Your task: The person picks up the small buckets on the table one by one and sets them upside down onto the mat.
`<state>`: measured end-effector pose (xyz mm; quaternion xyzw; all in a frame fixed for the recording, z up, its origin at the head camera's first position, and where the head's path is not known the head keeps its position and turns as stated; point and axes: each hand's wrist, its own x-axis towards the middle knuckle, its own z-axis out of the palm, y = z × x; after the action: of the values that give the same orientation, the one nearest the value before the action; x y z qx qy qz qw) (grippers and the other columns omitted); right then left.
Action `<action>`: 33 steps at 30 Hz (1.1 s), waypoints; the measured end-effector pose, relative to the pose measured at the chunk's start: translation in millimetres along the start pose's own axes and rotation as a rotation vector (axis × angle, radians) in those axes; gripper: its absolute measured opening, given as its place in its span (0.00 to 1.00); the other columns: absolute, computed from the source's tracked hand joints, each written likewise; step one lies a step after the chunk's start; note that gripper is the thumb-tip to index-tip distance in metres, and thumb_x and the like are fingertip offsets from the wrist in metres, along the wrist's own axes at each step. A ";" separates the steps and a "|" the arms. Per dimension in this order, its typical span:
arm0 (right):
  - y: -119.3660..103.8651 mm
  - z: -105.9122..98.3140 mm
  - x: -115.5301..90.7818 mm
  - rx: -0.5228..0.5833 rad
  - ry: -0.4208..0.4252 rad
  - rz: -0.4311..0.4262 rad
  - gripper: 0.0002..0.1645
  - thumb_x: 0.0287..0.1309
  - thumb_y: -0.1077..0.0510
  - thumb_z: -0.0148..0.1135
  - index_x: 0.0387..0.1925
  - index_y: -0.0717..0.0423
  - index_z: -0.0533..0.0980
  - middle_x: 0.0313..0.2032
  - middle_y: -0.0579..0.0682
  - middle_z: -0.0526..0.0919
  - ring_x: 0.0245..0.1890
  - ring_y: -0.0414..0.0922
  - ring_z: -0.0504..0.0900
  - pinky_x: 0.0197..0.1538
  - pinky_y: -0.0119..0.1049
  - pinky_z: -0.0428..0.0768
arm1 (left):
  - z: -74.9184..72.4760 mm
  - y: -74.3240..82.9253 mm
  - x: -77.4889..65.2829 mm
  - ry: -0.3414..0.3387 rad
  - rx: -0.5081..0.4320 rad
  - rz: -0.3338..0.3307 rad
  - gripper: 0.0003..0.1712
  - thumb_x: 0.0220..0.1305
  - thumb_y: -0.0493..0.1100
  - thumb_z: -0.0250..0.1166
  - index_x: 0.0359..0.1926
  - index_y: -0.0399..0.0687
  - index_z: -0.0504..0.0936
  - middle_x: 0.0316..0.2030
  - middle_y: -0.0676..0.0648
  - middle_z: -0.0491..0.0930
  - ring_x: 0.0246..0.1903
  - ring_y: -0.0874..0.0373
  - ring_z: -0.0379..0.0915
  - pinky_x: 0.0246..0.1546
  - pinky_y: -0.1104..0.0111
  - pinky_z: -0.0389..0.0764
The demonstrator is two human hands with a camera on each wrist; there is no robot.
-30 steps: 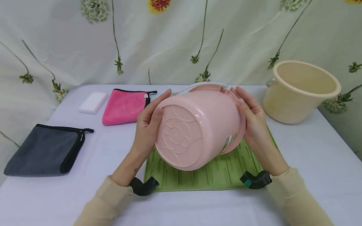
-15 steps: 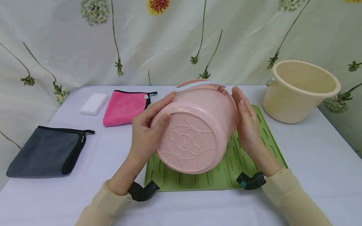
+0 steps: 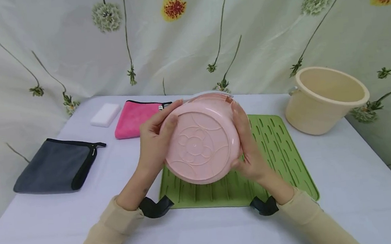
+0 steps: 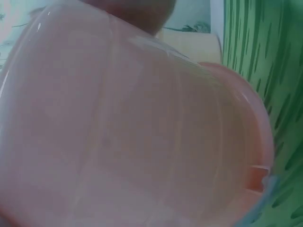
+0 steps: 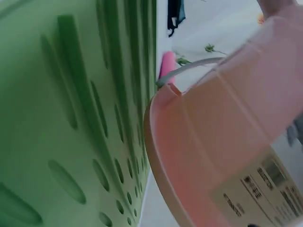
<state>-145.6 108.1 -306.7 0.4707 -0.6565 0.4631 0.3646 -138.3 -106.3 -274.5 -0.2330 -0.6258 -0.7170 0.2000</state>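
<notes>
A pink plastic bucket (image 3: 197,147) is held tilted over the green mat (image 3: 280,153), its embossed round base turned to the head camera. My left hand (image 3: 152,143) grips its left side, thumb on the edge of the base. On the right side, my right hand (image 3: 249,152) holds it with fingers along the wall and thumb low by the base. The bucket's pale handle (image 5: 201,62) arches off the rim in the right wrist view. A white printed label (image 5: 260,187) is stuck on its wall. Its inside is hidden from the head camera.
A cream bucket (image 3: 315,117) stands at the back right. To the left lie a dark grey zip pouch (image 3: 54,165), a pink zip pouch (image 3: 134,119) and a white sponge-like block (image 3: 105,114). A flower-print cloth (image 3: 160,43) hangs behind the white-covered table.
The pink bucket has turned so its base faces the head camera more squarely. My right hand has shifted left, from near the rim to the side by the base.
</notes>
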 end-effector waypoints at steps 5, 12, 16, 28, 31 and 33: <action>6.0 8.5 -0.3 -0.004 0.030 0.015 0.43 0.60 0.27 0.39 0.72 0.39 0.51 0.68 0.55 0.56 0.62 0.69 0.53 0.62 0.60 0.50 | 3.1 -7.8 4.2 0.053 -0.068 -0.140 0.18 0.66 0.41 0.59 0.56 0.42 0.79 0.52 0.44 0.77 0.48 0.51 0.75 0.41 0.66 0.78; 20.9 11.7 -0.7 0.074 0.111 0.257 0.45 0.64 0.30 0.38 0.70 0.54 0.53 0.67 0.59 0.57 0.66 0.55 0.56 0.64 0.50 0.56 | 7.4 -10.9 33.6 -0.003 -0.003 -0.307 0.22 0.67 0.44 0.58 0.59 0.40 0.74 0.54 0.45 0.74 0.50 0.57 0.72 0.46 0.69 0.76; 31.3 10.1 6.4 0.125 0.165 0.386 0.50 0.63 0.28 0.36 0.70 0.62 0.51 0.68 0.56 0.56 0.67 0.50 0.55 0.65 0.47 0.54 | 3.4 -10.6 58.6 -0.196 0.072 -0.380 0.25 0.71 0.44 0.51 0.66 0.43 0.66 0.63 0.46 0.65 0.58 0.58 0.63 0.54 0.66 0.69; 50.5 27.7 17.6 0.028 0.255 0.615 0.52 0.58 0.23 0.32 0.72 0.52 0.49 0.69 0.50 0.55 0.65 0.46 0.58 0.64 0.46 0.55 | 2.6 -38.7 115.3 -0.294 0.136 -0.570 0.26 0.72 0.53 0.48 0.65 0.47 0.68 0.64 0.49 0.64 0.61 0.60 0.60 0.57 0.67 0.64; 48.6 38.1 15.6 0.009 0.307 0.626 0.48 0.60 0.25 0.32 0.72 0.49 0.49 0.68 0.47 0.57 0.65 0.44 0.59 0.63 0.46 0.57 | 0.6 -43.4 122.2 -0.303 0.150 -0.582 0.27 0.71 0.55 0.48 0.64 0.47 0.70 0.62 0.48 0.66 0.58 0.58 0.64 0.55 0.65 0.68; 47.2 44.0 15.1 0.028 0.324 0.633 0.46 0.62 0.26 0.32 0.72 0.48 0.48 0.68 0.47 0.56 0.65 0.44 0.59 0.64 0.47 0.56 | -2.8 -45.0 126.6 -0.315 0.176 -0.583 0.28 0.71 0.57 0.48 0.64 0.47 0.70 0.62 0.48 0.66 0.58 0.57 0.64 0.55 0.65 0.68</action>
<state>-197.0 68.0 -318.8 0.1695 -0.6972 0.6306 0.2960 -267.2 -102.3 -237.0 -0.1341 -0.7487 -0.6425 -0.0928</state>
